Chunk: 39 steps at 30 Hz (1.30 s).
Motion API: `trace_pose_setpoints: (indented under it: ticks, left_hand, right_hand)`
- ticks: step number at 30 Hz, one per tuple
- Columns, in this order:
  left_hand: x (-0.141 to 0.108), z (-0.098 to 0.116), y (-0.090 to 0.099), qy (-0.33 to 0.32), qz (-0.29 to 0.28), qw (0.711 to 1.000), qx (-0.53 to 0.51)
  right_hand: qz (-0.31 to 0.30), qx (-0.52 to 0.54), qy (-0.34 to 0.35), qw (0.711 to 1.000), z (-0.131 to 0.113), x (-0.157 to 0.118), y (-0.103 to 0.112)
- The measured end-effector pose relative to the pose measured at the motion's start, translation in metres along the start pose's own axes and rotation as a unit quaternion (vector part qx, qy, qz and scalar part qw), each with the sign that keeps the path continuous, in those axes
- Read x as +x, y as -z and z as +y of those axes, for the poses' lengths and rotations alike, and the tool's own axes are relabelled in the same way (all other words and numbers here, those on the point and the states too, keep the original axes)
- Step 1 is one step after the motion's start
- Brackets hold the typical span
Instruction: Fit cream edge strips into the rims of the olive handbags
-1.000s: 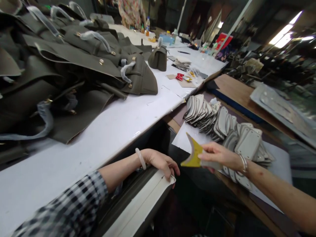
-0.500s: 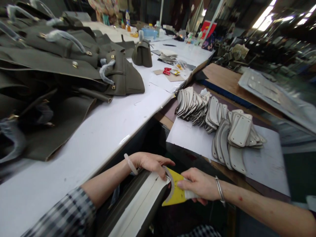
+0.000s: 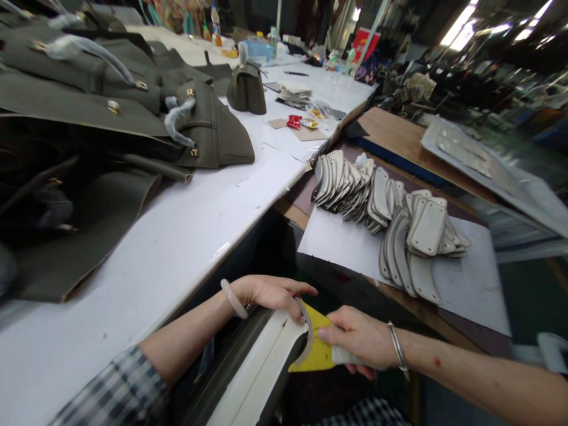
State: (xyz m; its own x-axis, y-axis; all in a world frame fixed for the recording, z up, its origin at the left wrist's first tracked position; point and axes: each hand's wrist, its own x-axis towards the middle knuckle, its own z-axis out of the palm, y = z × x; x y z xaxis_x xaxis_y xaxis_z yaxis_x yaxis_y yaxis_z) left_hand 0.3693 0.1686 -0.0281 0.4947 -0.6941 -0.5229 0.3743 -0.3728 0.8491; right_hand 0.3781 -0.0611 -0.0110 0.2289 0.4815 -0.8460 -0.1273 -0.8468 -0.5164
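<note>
My left hand [image 3: 277,296] curls over the end of a dark olive bag piece [image 3: 222,358] with a white strip [image 3: 252,367] along it. A thin dark line runs down that strip. The thumb side presses on its end, while one finger reaches out beyond. In my right hand [image 3: 355,337] is a flat yellow tool [image 3: 318,342] with a concave edge and a pale grip. Fingers and thumb close round the grip. The tool's hollow edge sits against the rounded end of the bag piece, near my left fingertips.
Dark olive bags [image 3: 213,127] with wrapped handles lie heaped on the white table [image 3: 213,236] at left. To the right, several pale curved pieces [image 3: 428,228] are stacked on white paper [image 3: 474,278]. A brown board [image 3: 394,142] lies behind them.
The view has turned slightly, so the table and stacks sit a little further left. Both hands keep their grips, and the yellow tool stays at the end of the bag piece.
</note>
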Motion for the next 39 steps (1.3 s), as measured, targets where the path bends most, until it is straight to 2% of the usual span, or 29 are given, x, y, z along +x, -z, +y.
trace_pose_setpoints:
  ticks: [7, 12, 16, 20, 23, 27, 33, 37, 39]
  left_hand:
    - [0.004, -0.007, -0.003, -0.014, 0.004, 0.997, -0.082]
    - [0.002, -0.007, -0.003, -0.031, 0.025, 0.996, -0.082]
    - [0.002, -0.01, -0.002, -0.055, 0.034, 0.994, -0.083]
    - [0.008, -0.019, -0.003, -0.08, 0.013, 0.987, -0.138]
    - [0.007, -0.024, -0.005, -0.127, 0.014, 0.975, -0.181]
    - [-0.014, -0.029, -0.013, -0.178, 0.089, 0.955, -0.222]
    - [-0.047, -0.041, -0.043, -0.149, 0.256, 0.927, -0.231]
    - [-0.049, -0.052, -0.061, -0.136, 0.299, 0.917, -0.226]
    - [-0.049, -0.055, -0.066, -0.141, 0.311, 0.915, -0.213]
  right_hand:
    - [0.014, 0.07, -0.009, 0.997, 0.009, 0.003, -0.016]
    - [0.018, 0.117, -0.034, 0.992, 0.005, 0.003, -0.028]
    - [0.029, 0.149, -0.036, 0.988, 0.0, 0.005, -0.039]
    - [0.034, 0.168, -0.028, 0.985, -0.003, 0.01, -0.049]
    - [0.031, 0.179, -0.028, 0.983, -0.004, 0.014, -0.056]
    - [0.026, 0.217, -0.025, 0.975, -0.011, 0.018, -0.068]
    - [0.013, 0.295, -0.02, 0.955, -0.025, 0.019, -0.089]
    - [0.024, 0.311, 0.014, 0.95, -0.01, 0.007, -0.105]
    - [0.075, 0.296, 0.065, 0.95, 0.001, -0.002, -0.108]
